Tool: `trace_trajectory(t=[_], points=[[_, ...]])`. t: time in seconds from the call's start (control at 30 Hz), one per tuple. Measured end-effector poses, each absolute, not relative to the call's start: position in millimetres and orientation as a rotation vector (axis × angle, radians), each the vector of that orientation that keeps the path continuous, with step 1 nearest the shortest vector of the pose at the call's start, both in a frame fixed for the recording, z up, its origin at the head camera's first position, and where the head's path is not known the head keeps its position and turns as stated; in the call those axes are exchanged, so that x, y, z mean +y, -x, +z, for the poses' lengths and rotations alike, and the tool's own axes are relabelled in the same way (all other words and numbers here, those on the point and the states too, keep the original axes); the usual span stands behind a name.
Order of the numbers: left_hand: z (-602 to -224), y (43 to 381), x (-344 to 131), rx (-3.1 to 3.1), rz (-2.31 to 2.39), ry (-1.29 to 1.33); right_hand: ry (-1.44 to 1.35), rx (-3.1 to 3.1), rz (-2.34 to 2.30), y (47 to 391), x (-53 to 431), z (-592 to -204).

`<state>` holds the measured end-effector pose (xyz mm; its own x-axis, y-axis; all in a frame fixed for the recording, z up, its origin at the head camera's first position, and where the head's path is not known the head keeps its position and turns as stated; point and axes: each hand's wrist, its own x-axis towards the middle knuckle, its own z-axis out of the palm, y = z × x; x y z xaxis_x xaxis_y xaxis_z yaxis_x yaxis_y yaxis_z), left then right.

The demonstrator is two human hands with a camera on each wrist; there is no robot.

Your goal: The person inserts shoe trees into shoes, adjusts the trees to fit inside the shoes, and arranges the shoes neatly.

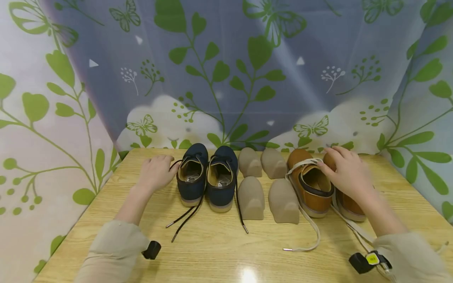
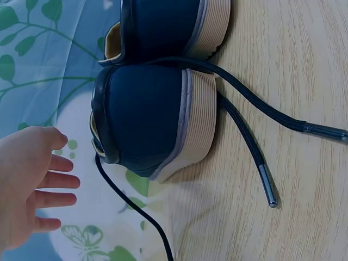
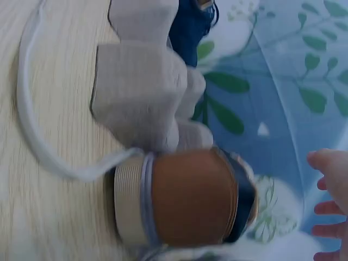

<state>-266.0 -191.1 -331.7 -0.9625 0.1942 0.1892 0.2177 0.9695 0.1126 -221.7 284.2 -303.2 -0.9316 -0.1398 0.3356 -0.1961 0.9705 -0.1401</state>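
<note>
Two navy lace-up shoes, the left shoe point(image 1: 192, 177) and the right shoe point(image 1: 221, 179), stand side by side with heels toward me and dark laces loose. My left hand point(image 1: 157, 171) is held beside the left navy shoe; in the left wrist view its fingers point(image 2: 57, 179) are spread and hold nothing. On the right, a brown shoe point(image 1: 315, 196) with pale laces stands next to a second brown shoe point(image 1: 350, 206), partly hidden by my right hand point(image 1: 348, 169). That hand hovers over the brown pair, its fingers point(image 3: 329, 208) apart and gripping nothing.
Several beige moulded shoe inserts, one of them a front insert point(image 1: 251, 198), lie between the two pairs. A pale lace point(image 1: 313, 236) trails across the wooden table point(image 1: 212, 259). Behind the table hangs a leaf-patterned cloth point(image 1: 226, 98).
</note>
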Motion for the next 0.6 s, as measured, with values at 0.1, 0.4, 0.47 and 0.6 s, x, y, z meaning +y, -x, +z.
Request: trace_trajectory(t=[0.1,0.4,0.47,0.6], points=[[-330,265,-189,-2.9,-0.196,0.348,-0.342,-2.698,0.232,219,272,-301],[-330,261,-187,-2.882,-0.255,0.374,-0.606,-2.457,0.282,215,230,-301],[-330,260,-187,-2.89,-0.259,0.376,-0.651,-2.449,0.288,215,219,-301],[-330,259,-188,-2.909,-0.256,0.38,-0.712,-2.48,0.296,215,196,-303]])
